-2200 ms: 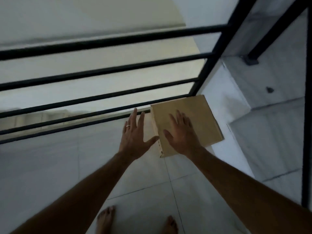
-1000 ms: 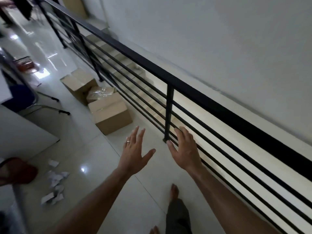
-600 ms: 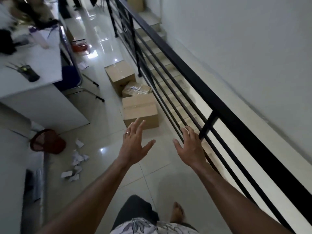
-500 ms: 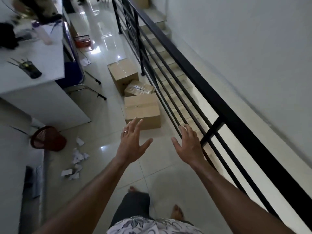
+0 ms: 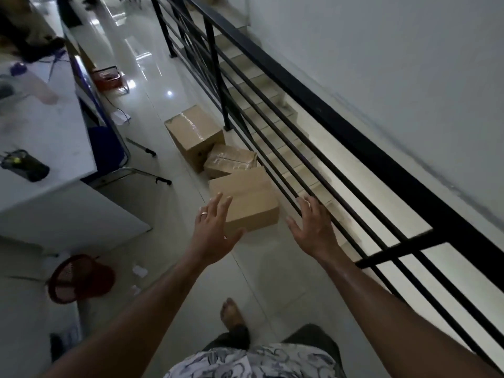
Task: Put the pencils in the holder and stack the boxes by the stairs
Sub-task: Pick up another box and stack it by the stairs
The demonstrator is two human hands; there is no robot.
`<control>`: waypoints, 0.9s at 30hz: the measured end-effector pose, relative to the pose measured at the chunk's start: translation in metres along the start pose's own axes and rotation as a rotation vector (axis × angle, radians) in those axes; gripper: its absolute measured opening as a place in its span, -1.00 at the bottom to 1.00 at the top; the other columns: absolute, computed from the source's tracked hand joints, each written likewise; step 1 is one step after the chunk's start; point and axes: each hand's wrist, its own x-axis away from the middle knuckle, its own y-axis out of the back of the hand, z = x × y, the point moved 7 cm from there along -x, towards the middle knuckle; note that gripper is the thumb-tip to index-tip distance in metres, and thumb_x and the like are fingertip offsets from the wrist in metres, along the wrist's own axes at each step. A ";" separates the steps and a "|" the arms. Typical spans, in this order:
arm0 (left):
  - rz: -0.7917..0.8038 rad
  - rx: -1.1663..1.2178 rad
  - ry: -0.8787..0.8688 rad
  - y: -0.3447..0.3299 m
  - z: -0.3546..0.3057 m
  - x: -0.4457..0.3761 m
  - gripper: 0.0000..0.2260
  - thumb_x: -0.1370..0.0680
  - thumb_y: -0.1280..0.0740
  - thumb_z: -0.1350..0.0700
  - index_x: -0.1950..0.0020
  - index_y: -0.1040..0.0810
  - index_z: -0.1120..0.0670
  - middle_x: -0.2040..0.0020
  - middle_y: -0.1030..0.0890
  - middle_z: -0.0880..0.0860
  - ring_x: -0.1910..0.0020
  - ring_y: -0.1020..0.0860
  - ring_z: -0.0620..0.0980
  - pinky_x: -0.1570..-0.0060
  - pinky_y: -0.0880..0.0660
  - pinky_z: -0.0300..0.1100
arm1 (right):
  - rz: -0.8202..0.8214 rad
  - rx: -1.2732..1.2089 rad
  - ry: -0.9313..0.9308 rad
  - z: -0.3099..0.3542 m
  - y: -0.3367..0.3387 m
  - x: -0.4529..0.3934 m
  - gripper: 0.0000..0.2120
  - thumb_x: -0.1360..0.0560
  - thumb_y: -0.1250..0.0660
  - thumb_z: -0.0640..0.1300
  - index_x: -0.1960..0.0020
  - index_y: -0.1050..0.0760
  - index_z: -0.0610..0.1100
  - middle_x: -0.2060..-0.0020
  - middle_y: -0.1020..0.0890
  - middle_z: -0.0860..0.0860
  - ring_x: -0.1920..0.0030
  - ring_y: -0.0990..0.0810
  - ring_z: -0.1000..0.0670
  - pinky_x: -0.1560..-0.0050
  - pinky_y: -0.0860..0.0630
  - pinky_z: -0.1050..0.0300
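Bare forearms, ring [image 5: 203,213] on left hand [image 5: 215,236], patterned shirt [image 5: 253,362], dark trousers [image 5: 311,336].

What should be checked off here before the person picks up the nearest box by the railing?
1. Both hands free: ok. The left hand and right hand are open and hold nothing.
2. Nearest box closed: ok, flaps look shut.
3. Nothing resting on it: ok, its top is bare.
4. Clearance from the wrapped box behind: cannot tell, they sit very close.
5. Floor path clear: ok, bare tile lies between the foot and the box.
6. Room on the railing side for the right hand: cannot tell.
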 end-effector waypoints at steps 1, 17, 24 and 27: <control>0.020 -0.001 0.000 0.002 0.015 -0.012 -0.24 -0.50 -0.32 -0.22 -0.57 -0.05 0.00 -0.59 -0.02 0.09 -0.53 -0.04 0.18 -0.46 -0.04 0.14 | 0.007 -0.008 -0.033 0.006 -0.009 -0.012 -0.44 -0.55 -0.25 0.13 -0.45 -0.29 -0.13 -0.42 -0.31 -0.14 -0.39 -0.32 -0.17 -0.34 -0.34 -0.15; 0.030 0.087 0.131 -0.071 0.132 -0.155 -0.25 -0.47 -0.33 -0.28 -0.55 -0.09 -0.08 -0.58 -0.02 0.07 -0.52 -0.05 0.18 -0.41 -0.15 0.22 | 0.118 0.047 -0.035 -0.002 -0.126 -0.165 -0.40 -0.54 -0.23 0.17 -0.47 -0.23 -0.10 -0.44 -0.28 -0.11 -0.37 -0.32 -0.14 -0.28 -0.36 -0.12; -0.011 0.106 0.159 -0.199 0.213 -0.224 -0.26 -0.46 -0.32 -0.30 -0.53 -0.15 -0.07 -0.58 -0.05 0.08 -0.51 -0.09 0.19 -0.41 -0.19 0.24 | 0.099 0.066 -0.010 -0.055 -0.255 -0.241 -0.40 -0.52 -0.25 0.17 -0.45 -0.25 -0.10 -0.40 -0.32 -0.12 -0.34 -0.36 -0.15 -0.29 -0.37 -0.12; -0.036 0.108 0.187 -0.269 0.257 -0.250 -0.26 -0.45 -0.32 -0.33 -0.52 -0.17 -0.08 -0.57 -0.06 0.08 -0.51 -0.10 0.20 -0.40 -0.19 0.24 | 0.098 0.109 -0.018 -0.092 -0.323 -0.275 -0.38 -0.51 -0.26 0.20 -0.45 -0.24 -0.09 -0.40 -0.31 -0.11 -0.33 -0.36 -0.17 -0.28 -0.38 -0.12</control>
